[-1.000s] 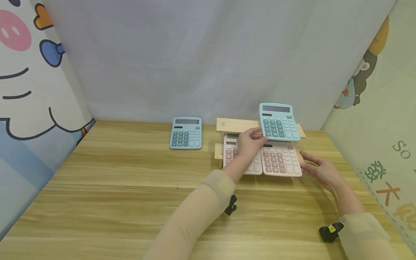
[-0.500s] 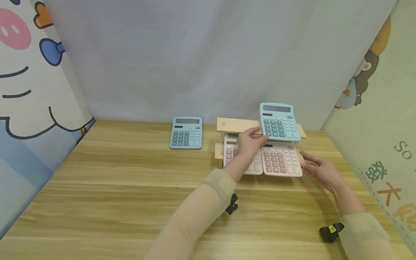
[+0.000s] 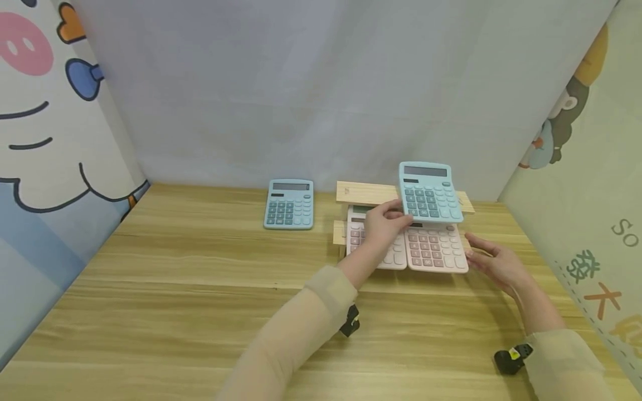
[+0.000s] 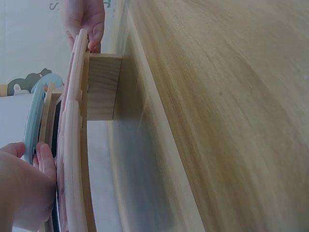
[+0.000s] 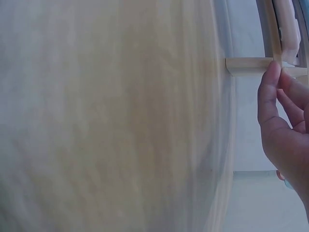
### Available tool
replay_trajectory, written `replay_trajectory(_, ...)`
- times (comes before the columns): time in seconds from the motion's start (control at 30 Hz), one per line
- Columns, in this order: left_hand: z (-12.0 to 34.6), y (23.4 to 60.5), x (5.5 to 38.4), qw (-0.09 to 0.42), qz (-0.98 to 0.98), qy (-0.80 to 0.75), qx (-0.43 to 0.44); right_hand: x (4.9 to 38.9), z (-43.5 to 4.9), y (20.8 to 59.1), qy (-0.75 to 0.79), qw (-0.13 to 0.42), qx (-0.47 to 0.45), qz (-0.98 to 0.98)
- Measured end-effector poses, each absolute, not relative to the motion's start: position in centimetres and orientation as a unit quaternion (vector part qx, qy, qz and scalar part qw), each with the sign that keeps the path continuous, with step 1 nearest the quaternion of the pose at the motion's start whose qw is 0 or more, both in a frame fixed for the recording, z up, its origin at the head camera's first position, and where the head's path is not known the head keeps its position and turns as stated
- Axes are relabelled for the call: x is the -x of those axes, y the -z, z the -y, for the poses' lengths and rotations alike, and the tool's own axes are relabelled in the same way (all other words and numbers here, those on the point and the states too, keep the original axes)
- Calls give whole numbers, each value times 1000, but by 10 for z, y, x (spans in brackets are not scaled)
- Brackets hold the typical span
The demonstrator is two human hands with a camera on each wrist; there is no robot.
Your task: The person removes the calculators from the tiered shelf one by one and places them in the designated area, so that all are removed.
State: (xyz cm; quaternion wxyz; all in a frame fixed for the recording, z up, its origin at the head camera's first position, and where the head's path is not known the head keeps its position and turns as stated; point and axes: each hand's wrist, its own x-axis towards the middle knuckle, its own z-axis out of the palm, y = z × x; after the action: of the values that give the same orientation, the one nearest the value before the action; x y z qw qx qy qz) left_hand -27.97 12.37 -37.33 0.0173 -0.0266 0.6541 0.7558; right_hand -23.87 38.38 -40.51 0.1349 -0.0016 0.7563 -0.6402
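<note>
A light blue calculator (image 3: 431, 189) leans on the upper ledge of a wooden stand (image 3: 366, 192). My left hand (image 3: 383, 228) pinches its lower left corner between thumb and fingers, as the left wrist view shows with the blue calculator (image 4: 34, 123) edge-on. On the lower ledge, a left pink calculator (image 3: 357, 239) and a right pink calculator (image 3: 436, 250) lie tilted side by side. My left hand and forearm hide part of the left one. At the stand's right end my right hand (image 3: 501, 264) pinches the slat's end, seen closely in the right wrist view.
A second blue calculator (image 3: 288, 205) lies on the wooden table (image 3: 200, 312), left of the stand. Behind stands a grey-white backdrop (image 3: 301, 100), with printed cartoon panels at both sides. Black wrist cameras are strapped at my sleeves.
The blue calculator in my left hand has come slightly down and toward me, covering more of the right pink calculator's top. My right hand keeps its place on the stand.
</note>
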Motion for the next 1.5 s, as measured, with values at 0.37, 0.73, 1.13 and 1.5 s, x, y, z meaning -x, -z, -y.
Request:
replay_trajectory(0.37,-121,376,283,26,-686,-726,-28,240,-385,408,632,134,9,-763)
replay_trajectory(0.73,-123,379,285,27,-665,-746,-21,239,-383,407,621,128,11,-773)
replay_trajectory(1.13,-113,379,284,48,-658,-750,-42,237,-383,405,636,132,-2,-760)
replay_trajectory(1.5,-97,376,282,56,-679,-731,-47,237,-382,405,634,132,-2,-762)
